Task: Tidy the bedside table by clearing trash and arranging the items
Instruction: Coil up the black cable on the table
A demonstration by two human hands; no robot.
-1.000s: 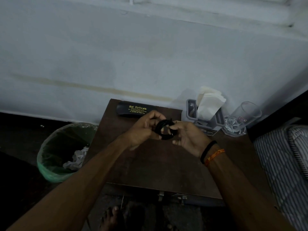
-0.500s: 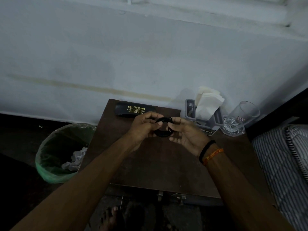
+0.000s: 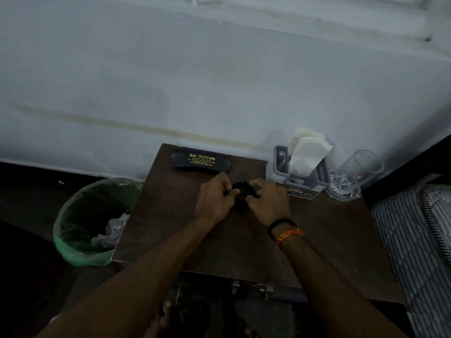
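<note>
A black cable (image 3: 241,195) is pinched between the fingers of the left hand (image 3: 214,201) and right hand (image 3: 268,203) at centre frame, just above the tabletop (image 3: 170,215). A case (image 3: 200,161) lies at upper centre, a bin (image 3: 92,220) at lower left.

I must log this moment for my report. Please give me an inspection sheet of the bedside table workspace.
Surface: dark wooden bedside table, mostly bare at the front.
Job's things: black spectacle case at the back; grey holder with white tissues; glass tumbler at the right.
Clutter: crumpled paper in the green-lined bin.
Hands: left hand and right hand both grip a black coiled item; what it is, unclear.
Cables: possibly that coiled item.
Surroundings: pale wall, striped mattress.
</note>
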